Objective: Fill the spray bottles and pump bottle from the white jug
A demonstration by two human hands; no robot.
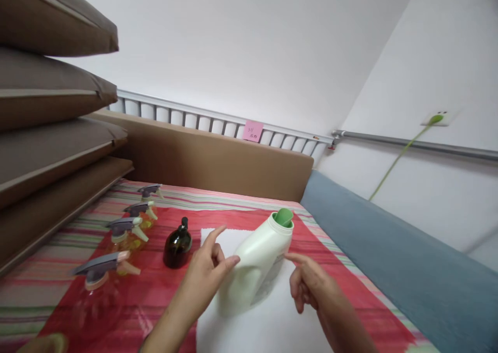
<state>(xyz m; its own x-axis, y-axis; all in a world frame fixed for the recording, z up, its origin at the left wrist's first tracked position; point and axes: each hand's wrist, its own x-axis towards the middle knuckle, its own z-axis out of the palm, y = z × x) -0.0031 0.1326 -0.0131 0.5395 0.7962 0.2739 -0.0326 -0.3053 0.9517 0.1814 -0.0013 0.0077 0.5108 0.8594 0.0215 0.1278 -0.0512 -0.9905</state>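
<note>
A pale mint-white plastic bottle [249, 270] with a green pour spout [284, 217] in its uncapped mouth is over the white sheet [299, 327]. It leans to the right in view, and its base is hard to make out. At its left is my left hand [212, 267], open, index finger raised and thumb tip at the bottle's side. My right hand [309, 283] is on the other side, index finger stretched to the bottle's right edge, the other fingers curled loosely around nothing. Whether either fingertip presses on the bottle I cannot tell.
A dark amber pump bottle [178, 245] stands left of my left hand. Farther left is a row of several clear spray bottles [97, 296] with grey triggers. Red sheeting [155, 311] covers striped cloth [35, 290]. Stacked brown cushions [50, 150] rise at the left; a blue-grey panel [389, 254] borders the right.
</note>
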